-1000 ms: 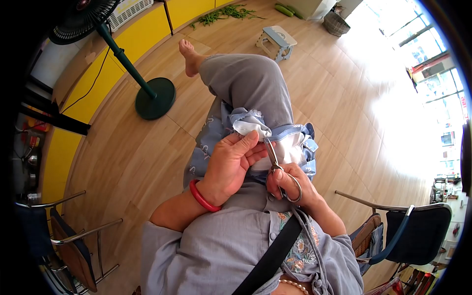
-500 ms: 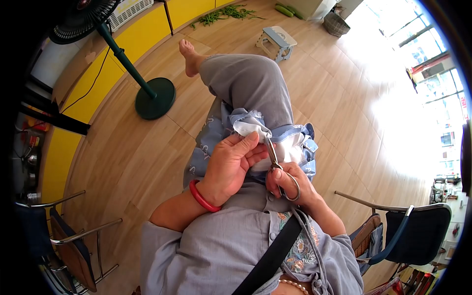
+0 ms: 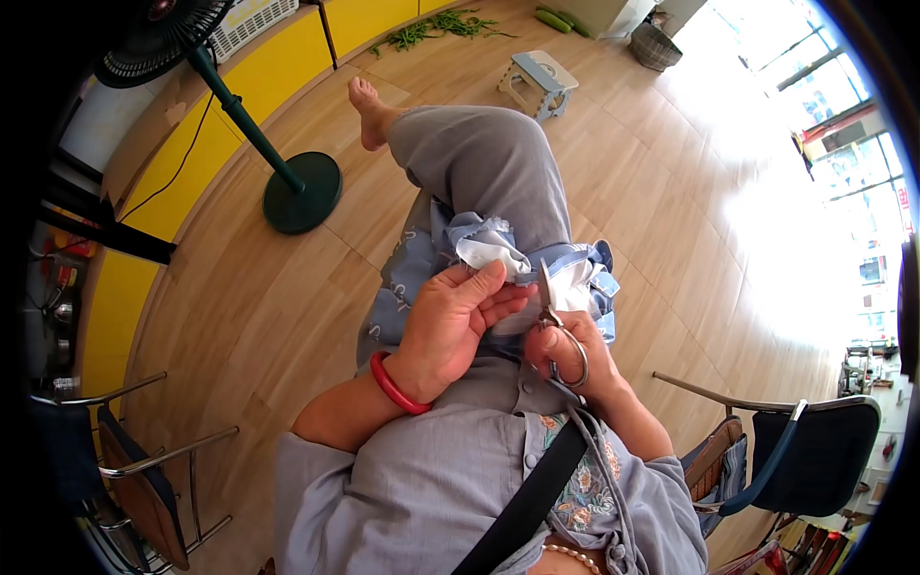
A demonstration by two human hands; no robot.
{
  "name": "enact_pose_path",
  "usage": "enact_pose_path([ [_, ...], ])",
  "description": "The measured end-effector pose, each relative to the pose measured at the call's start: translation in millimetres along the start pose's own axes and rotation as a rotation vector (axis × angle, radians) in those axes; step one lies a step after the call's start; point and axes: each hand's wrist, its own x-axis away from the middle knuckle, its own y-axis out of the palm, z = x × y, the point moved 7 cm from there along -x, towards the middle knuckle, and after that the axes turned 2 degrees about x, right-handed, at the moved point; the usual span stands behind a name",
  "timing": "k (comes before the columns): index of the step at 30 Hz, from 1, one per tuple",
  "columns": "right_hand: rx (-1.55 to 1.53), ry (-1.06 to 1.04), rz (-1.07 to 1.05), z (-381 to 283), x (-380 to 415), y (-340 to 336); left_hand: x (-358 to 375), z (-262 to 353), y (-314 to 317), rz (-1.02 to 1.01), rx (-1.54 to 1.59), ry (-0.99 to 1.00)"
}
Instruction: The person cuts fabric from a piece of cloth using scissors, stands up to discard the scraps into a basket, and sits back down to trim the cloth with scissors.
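Blue-and-white fabric lies bunched across my lap, over grey trousers. My left hand, with a red bangle on the wrist, pinches the fabric's edge between thumb and fingers. In my right hand is a pair of metal scissors, thumb through one handle loop. The blades point up and away from me, just right of my left fingertips, and overlap the blue edge of the fabric in this view.
A green standing fan is at the left by yellow cabinets. Ahead on the floor are a small folding stool, green beans and a woven basket. Metal-framed chairs flank me on both sides.
The scissors have shifted a little to the right, away from my left fingertips, and now stand more upright. My left hand keeps its pinch on the fabric.
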Motion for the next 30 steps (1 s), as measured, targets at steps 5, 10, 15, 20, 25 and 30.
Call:
enact_pose_path([
  [5, -0.137, -0.115, 0.103, -18, 7, -15, 1, -1, 1, -0.004, -0.032, -0.008],
  [10, 0.441, -0.518, 0.451, -78, 8, -31, 2, 0, 7, 0.03, -0.04, 0.007],
  [15, 0.775, -0.393, 0.412, -76, -5, -24, 3, 0, 2, 0.029, -0.146, -0.012],
  [20, 0.712, -0.248, 0.384, -56, -5, -22, 3, 1, -2, 0.034, -0.182, 0.007],
  [25, 0.586, -0.219, 0.334, -52, -1, -21, 1, -1, -3, 0.055, -0.153, -0.018],
  [30, 0.453, -0.229, 0.32, -46, -3, -27, 1, -4, 1, 0.026, -0.111, -0.036],
])
